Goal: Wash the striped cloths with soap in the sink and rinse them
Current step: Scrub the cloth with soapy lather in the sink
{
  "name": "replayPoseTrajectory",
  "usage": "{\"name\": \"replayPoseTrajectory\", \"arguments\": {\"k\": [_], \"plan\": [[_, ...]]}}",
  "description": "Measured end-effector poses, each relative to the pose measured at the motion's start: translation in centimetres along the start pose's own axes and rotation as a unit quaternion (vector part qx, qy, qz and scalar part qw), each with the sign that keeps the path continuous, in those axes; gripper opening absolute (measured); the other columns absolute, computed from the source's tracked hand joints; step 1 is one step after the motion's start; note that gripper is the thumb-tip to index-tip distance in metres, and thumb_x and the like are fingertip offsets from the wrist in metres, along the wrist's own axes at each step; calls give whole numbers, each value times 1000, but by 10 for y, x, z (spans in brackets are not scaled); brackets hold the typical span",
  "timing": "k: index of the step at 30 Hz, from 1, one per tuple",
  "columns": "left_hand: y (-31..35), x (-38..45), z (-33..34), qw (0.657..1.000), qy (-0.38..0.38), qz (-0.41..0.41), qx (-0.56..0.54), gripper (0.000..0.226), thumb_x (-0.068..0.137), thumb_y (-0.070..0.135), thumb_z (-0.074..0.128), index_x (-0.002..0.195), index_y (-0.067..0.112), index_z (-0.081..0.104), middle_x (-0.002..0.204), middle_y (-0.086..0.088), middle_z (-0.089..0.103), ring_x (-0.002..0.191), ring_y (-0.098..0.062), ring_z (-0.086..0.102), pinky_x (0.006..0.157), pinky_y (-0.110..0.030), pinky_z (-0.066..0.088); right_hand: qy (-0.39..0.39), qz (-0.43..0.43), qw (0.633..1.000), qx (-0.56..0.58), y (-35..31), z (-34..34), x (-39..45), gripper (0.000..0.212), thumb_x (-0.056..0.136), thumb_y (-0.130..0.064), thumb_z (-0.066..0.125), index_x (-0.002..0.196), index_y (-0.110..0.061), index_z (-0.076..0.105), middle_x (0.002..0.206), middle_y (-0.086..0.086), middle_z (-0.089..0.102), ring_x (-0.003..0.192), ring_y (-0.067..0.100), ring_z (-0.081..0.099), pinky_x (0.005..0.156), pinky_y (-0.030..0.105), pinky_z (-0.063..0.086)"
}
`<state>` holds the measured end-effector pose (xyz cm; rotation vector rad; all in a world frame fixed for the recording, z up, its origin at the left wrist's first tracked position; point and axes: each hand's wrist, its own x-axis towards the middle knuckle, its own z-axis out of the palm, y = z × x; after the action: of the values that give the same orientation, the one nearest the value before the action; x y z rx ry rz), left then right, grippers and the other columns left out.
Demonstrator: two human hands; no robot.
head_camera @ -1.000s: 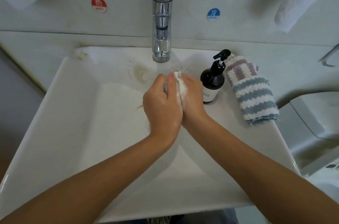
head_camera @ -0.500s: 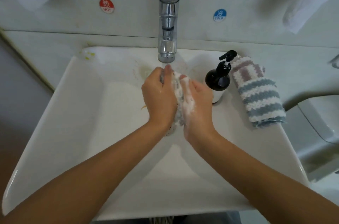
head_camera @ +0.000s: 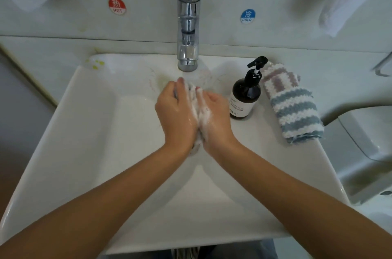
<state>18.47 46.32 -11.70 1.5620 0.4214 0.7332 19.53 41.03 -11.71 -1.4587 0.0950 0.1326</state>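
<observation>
Here both hands, left hand (head_camera: 178, 116) and right hand (head_camera: 214, 116), squeeze one soapy cloth (head_camera: 192, 89) together; slippery suds could let it drop into the sink (head_camera: 89, 152).

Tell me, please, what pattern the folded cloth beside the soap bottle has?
The folded cloth has blue-grey and white stripes, with mauve-pink and white ones at its far end; the head view shows it.
</observation>
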Motion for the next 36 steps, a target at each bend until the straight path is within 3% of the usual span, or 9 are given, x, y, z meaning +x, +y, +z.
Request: {"name": "replayPoseTrajectory", "arguments": {"k": [4, 9, 12, 15, 20, 24, 27, 32, 36], "plan": [[12, -34, -2, 998, -63, 14, -23, 41, 102, 16, 47, 62, 12, 36, 57, -3, 34, 53, -8, 31, 50, -21, 29, 2, -38, 999, 8, -16, -10, 15, 40, 99, -17, 55, 61, -16, 40, 52, -1, 34, 46, 11, 34, 45, 27, 30], [14, 4, -2, 996, -78, 22, -22, 44, 102, 21, 48, 60, 17, 36, 56, 2, 36, 54, -10, 34, 52, -25, 32, -64, -39, 997, -8, -25, -17, -7, 35, 100, -24, 53, 70, -6, 58, 57, 4, 56, 56, 19, 58, 54, 31, 50], [10, 30, -14, 988, -146, 47, 27, 42, 101, 25, 52, 61, 17, 40, 56, 6, 39, 53, -9, 36, 55, -29, 34, -123, -48, 990, -48, -44, -25, 1, 36, 98, -26, 57, 83, 6, 63, 73, 17, 64, 69, 30, 66, 73, 48, 58], [8, 55, -33, 973, -222, 27, 48, 43, 95, 30, 61, 60, 18, 39, 54, 8, 35, 54, -13, 37, 53, -32, 38, -139, -25, 983, -117, -54, -38, 13, 15, 90, -17, 68, 83, -7, 59, 79, 13, 66, 74, 27, 64, 69, 44, 55], [30, 72, -57, 910, -385, -59, 142, 26, 90, 22, 67, 75, 10, 50, 57, -1, 51, 41, -10, 46, 36, -17, 36, -199, -41, 959, -195, -62, -55, 23, 25, 87, 14, 55, 81, -10, 49, 78, 12, 55, 66, 23, 57, 45, 26, 48], [34, 78, -68, 848, -494, -85, 172, 16, 89, -6, 61, 84, 7, 54, 62, 1, 61, 54, -12, 61, 53, -27, 53, -225, -135, 932, -252, -64, -61, 27, 34, 80, 24, 44, 75, -10, 48, 70, 5, 51, 61, 8, 54, 49, 19, 44], [32, 81, -71, 840, -499, -81, 196, 18, 94, -6, 54, 84, 8, 57, 74, -3, 65, 72, -27, 68, 67, -45, 60, -267, -186, 877, -353, -64, -59, 26, 35, 75, 17, 44, 72, -18, 49, 69, -6, 51, 60, -5, 50, 54, 14, 40], [32, 81, -68, 856, -453, -45, 244, 32, 90, -14, 34, 77, 9, 51, 45, 8, 50, 40, -6, 42, 38, -18, 29, -340, -180, 780, -494, -56, -56, 19, 34, 81, 16, 39, 89, -13, 55, 79, 4, 57, 62, 10, 50, 53, 18, 39], [29, 82, -66, 867, -442, -19, 231, 30, 86, -19, 35, 75, 3, 52, 53, 4, 45, 50, -12, 35, 49, -23, 29, -330, -183, 781, -497, -57, -55, 19, 36, 82, 13, 45, 88, -21, 54, 72, -15, 49, 58, -4, 45, 55, 14, 31]]}}
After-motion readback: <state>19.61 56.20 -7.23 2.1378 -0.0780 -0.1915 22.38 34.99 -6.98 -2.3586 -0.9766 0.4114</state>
